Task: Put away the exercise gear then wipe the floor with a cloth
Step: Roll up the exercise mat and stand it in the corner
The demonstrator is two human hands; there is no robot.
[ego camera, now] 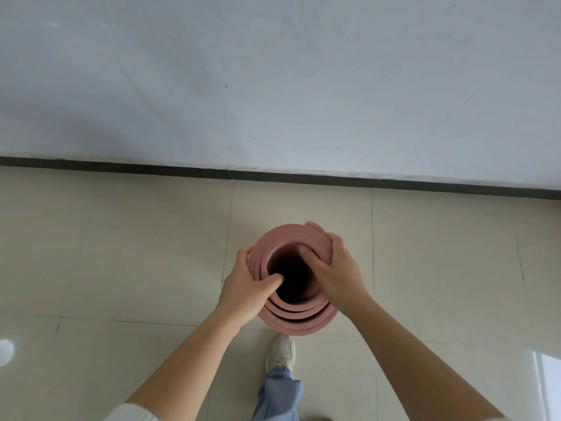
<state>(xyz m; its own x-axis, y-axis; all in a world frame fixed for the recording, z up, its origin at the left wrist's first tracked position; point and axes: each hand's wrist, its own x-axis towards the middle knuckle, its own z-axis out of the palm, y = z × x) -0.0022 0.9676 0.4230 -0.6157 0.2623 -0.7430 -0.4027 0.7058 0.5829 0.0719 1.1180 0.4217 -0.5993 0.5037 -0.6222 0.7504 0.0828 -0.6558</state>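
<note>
Two bare forearms reach in from the bottom edge, a white ribbed sleeve (133, 413) just showing on the left one. Between them, a light-blue trouser leg (279, 396) and a white sneaker (280, 352) planted on the pale tiled floor (121, 253).

Straight ahead of that toe is the pink rolled yoga mat (300, 317), stood on end and seen from right above, so its coiled layers show as rings. The lower layers step outward toward the shoe, and a loose outer edge pokes up at the far right. Whether its bottom end touches the tiles I cannot tell.

Both hands are on it. The left hand (243, 287) clasps the left side of the roll, thumb hooked over the rim into the hollow core (293, 278), fingers wrapped round the outside. The right hand (337, 268) grasps the right side the same way, thumb inside, fingers curled over the outer layers.

The core is a dark well, and what lies down in it cannot be made out.

Beyond the mat, a dark skirting strip (151, 167) runs along the foot of a scuffed white wall (273, 71). The mat stands near it, not touching.
</note>
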